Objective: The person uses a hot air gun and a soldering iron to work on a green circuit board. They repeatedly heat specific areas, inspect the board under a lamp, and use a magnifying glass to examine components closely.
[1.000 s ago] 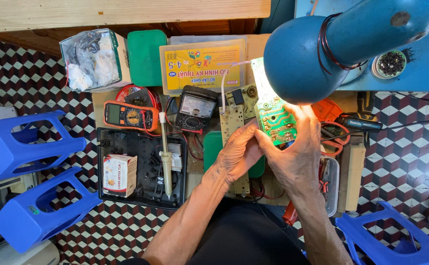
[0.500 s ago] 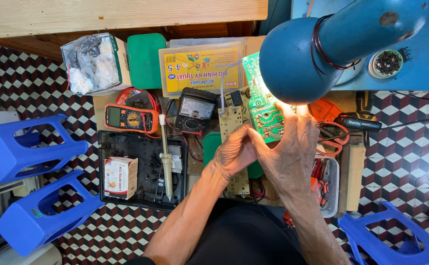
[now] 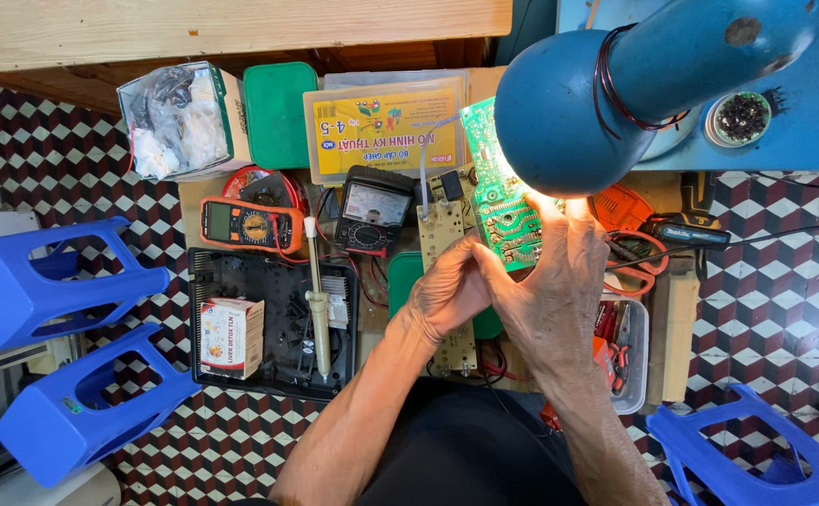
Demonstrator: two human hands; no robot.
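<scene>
My right hand [image 3: 564, 281] holds a green circuit board [image 3: 495, 192] up under the lit blue lamp [image 3: 569, 112], the board tilted toward the light. My left hand [image 3: 451, 290] is closed beside it, fingertips meeting the right hand at the board's lower edge. A beige circuit board [image 3: 445, 230] with a grey wire lies under the left hand and runs down to my lap. What the left fingers pinch is hidden.
An orange multimeter [image 3: 250, 225] and a black analog meter [image 3: 375, 211] lie on the small bench. A soldering iron [image 3: 315, 300] rests over a black tray [image 3: 240, 281] with a small box [image 3: 231, 337]. Blue plastic stools [image 3: 53, 347] stand left and at the lower right [image 3: 747, 450]. Pliers sit in a clear tray [image 3: 630, 356].
The green board has been lifted and tilted farther up toward the lamp. Both hands shifted slightly with it, and the view moved a little.
</scene>
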